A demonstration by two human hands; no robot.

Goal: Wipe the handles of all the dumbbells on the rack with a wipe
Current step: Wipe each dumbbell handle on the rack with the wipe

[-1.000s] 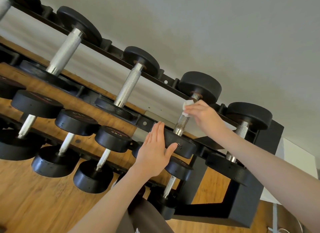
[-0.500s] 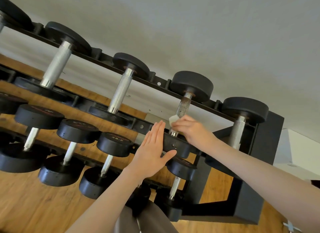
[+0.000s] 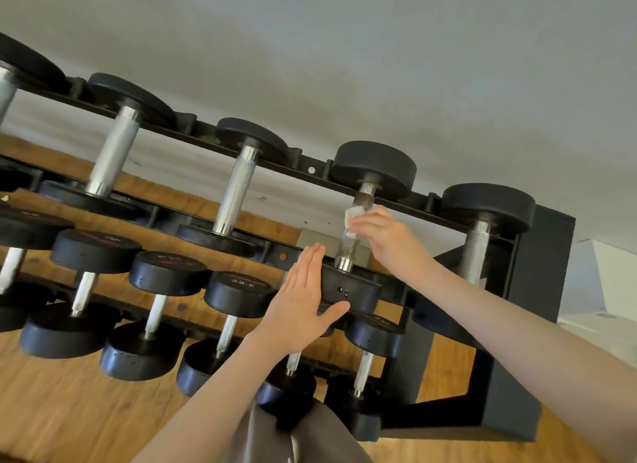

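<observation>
A black rack (image 3: 312,169) holds two rows of black dumbbells with knurled steel handles. My right hand (image 3: 386,233) pinches a small white wipe (image 3: 352,218) against the upper part of the handle (image 3: 350,247) of the second dumbbell from the right on the top row. My left hand (image 3: 305,299) lies flat, fingers together, against the near black head (image 3: 351,292) of that same dumbbell, thumb under it. Other top-row handles (image 3: 238,193) (image 3: 477,252) stand untouched on either side.
The lower row carries several smaller dumbbells (image 3: 238,292) in front of my left forearm. The rack's black end frame (image 3: 517,376) stands at the right, a white box (image 3: 610,283) beyond it. Wooden floor (image 3: 69,411) below, grey wall behind. My grey trouser leg (image 3: 269,438) is at the bottom.
My right hand slid the wipe down to the handle's lower end, then back up to its upper part. My left hand stayed on the dumbbell head.
</observation>
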